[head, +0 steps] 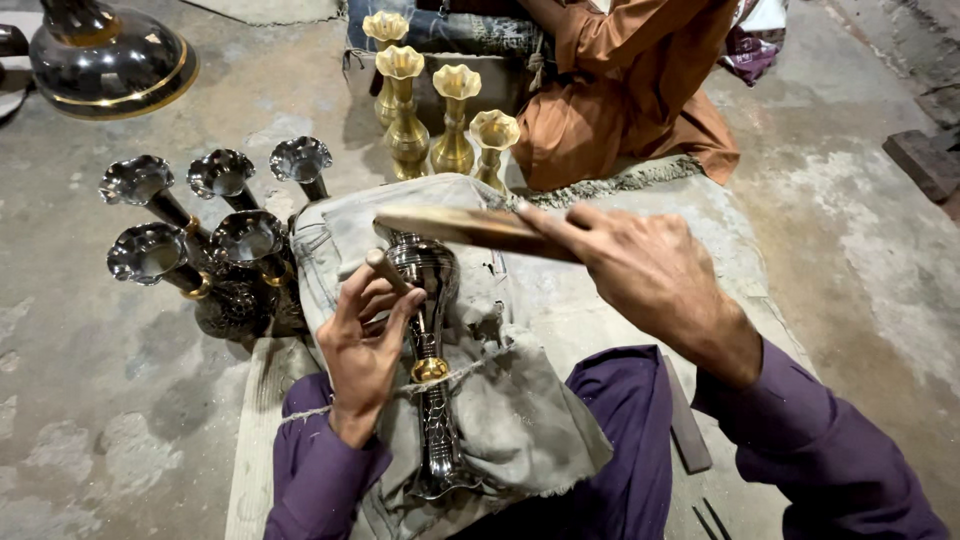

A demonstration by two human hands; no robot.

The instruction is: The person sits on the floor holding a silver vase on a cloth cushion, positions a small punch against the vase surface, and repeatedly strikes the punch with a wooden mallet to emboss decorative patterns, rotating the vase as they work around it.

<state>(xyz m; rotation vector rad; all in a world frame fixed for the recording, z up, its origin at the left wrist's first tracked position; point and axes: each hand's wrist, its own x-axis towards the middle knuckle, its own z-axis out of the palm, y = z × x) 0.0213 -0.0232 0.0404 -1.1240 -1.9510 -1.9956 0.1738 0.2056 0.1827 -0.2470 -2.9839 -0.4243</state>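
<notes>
A dark polished metal vase (432,350) with a brass ring at its neck lies on a grey cloth (520,400) over my lap. My left hand (362,335) holds a thin chisel-like rod (386,270) against the vase's rounded belly. Raised just above it, my right hand (640,270) grips a flat wooden mallet stick (455,226), which points left over the rod's top.
Several dark silvery fluted vases (215,240) stand at my left. Several brass vases (440,110) stand ahead, next to a seated person in orange-brown clothing (620,90). A large dark vessel with gold bands (110,60) sits at the top left. Small tools (690,430) lie by my right leg.
</notes>
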